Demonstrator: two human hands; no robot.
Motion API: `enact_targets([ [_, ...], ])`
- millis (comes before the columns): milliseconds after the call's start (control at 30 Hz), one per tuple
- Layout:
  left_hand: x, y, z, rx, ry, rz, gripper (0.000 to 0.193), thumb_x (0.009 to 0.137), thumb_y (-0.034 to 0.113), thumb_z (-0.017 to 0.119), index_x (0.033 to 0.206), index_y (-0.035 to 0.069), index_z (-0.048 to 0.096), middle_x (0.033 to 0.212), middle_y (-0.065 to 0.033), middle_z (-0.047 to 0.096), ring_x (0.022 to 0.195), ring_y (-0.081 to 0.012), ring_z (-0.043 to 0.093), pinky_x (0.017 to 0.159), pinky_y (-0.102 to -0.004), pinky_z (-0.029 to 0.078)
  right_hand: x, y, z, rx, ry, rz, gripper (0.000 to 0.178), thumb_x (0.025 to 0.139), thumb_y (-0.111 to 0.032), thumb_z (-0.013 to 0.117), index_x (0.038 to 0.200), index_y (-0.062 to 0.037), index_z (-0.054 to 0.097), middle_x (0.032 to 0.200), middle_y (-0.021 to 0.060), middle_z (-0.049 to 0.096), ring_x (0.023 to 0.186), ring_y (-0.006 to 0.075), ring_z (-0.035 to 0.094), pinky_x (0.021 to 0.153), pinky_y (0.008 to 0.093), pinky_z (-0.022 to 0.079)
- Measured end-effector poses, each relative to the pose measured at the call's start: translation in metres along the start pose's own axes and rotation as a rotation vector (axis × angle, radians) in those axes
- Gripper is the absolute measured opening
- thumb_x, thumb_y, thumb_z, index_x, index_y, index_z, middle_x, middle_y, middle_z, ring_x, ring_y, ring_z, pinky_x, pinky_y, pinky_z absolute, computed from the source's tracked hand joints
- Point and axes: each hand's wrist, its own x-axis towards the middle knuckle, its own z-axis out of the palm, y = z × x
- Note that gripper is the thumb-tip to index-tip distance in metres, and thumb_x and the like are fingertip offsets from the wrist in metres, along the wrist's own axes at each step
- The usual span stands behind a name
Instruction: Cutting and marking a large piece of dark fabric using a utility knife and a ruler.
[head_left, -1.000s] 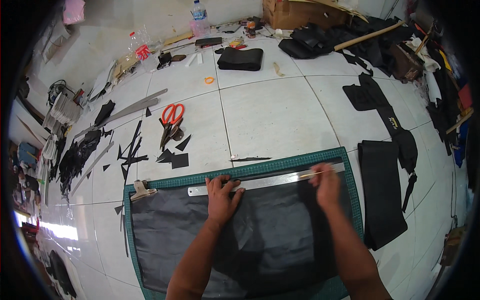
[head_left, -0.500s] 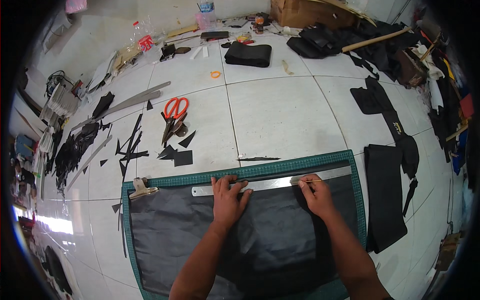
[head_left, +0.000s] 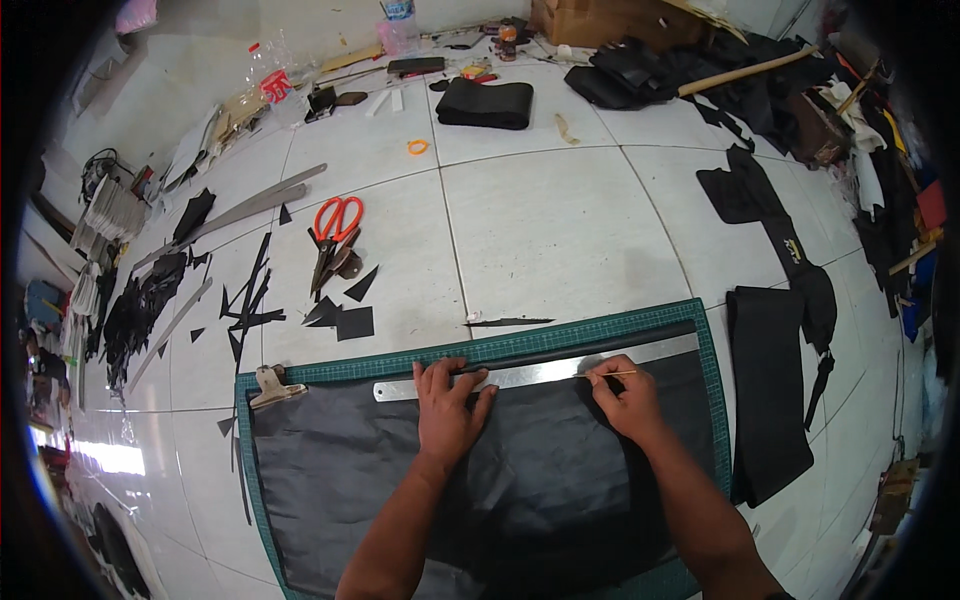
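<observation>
A metal ruler (head_left: 530,374) lies slantwise on a black fabric sheet (head_left: 340,450), near the sheet's far edge. My left hand (head_left: 450,405) rests on the ruler's left part, fingers apart and pressing down. The fingers of my right hand (head_left: 625,396) pinch a thin pen-like tool (head_left: 622,373) at the ruler, farther right; its tip is too small to make out. Beneath the sheet is a green cutting mat (head_left: 480,349), its gridded border showing. A metal bulldog clip (head_left: 274,387) grips the sheet and mat at the far left corner.
Beyond the mat lie red-handled scissors (head_left: 335,235), black scraps (head_left: 355,322) and long metal strips (head_left: 245,208). A folded black strap (head_left: 487,103) sits farther back. Right of the mat are a wide black band (head_left: 770,390) and a belt with a pouch (head_left: 785,235).
The view has shifted slightly, moving the scene leftward. My right hand and its tool have moved a little nearer me along the ruler; my left hand stays on it.
</observation>
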Motion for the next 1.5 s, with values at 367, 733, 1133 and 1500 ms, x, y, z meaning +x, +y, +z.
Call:
enact_targets([
  [367,0.000,0.000,0.002,-0.040,0.006,-0.003,0.028,0.079,0.024,0.078,0.104,0.013,0.072,0.116,-0.0106,0.055,0.119,-0.0298,0.050,0.115,-0.0605,0.021,0.000,-0.001,0.004,-0.053,0.041,0.005,0.010,0.086,-0.007,0.068,0.092,-0.0015,0.063,0.087,0.0117,0.072,0.082,0.0224,0.072,0.070,0.0317,0.054],
  [733,-0.001,-0.001,0.004,-0.031,0.004,-0.010,0.028,0.079,0.023,0.078,0.105,0.014,0.072,0.116,-0.0105,0.056,0.119,-0.0295,0.050,0.115,-0.0605,0.021,-0.002,-0.002,0.005,-0.064,0.036,0.019,0.011,0.086,-0.008,0.068,0.092,-0.0007,0.062,0.087,0.0104,0.072,0.081,0.0183,0.070,0.071,0.0301,0.053],
  [1133,-0.001,0.000,0.004,-0.023,0.012,-0.004,0.026,0.080,0.024,0.077,0.104,0.015,0.072,0.117,-0.0098,0.057,0.120,-0.0312,0.050,0.114,-0.0618,0.024,-0.003,-0.003,0.005,-0.125,0.040,-0.023,0.011,0.086,-0.011,0.069,0.092,-0.0030,0.065,0.090,0.0103,0.071,0.083,0.0228,0.070,0.070,0.0316,0.053],
  [1500,0.000,0.001,0.004,-0.031,0.008,-0.009,0.026,0.080,0.024,0.077,0.103,0.014,0.072,0.117,-0.0104,0.056,0.119,-0.0304,0.051,0.114,-0.0616,0.023,-0.002,-0.006,0.004,-0.130,0.018,0.014,0.011,0.083,-0.011,0.069,0.090,-0.0040,0.064,0.090,0.0112,0.069,0.084,0.0276,0.069,0.074,0.0352,0.054],
])
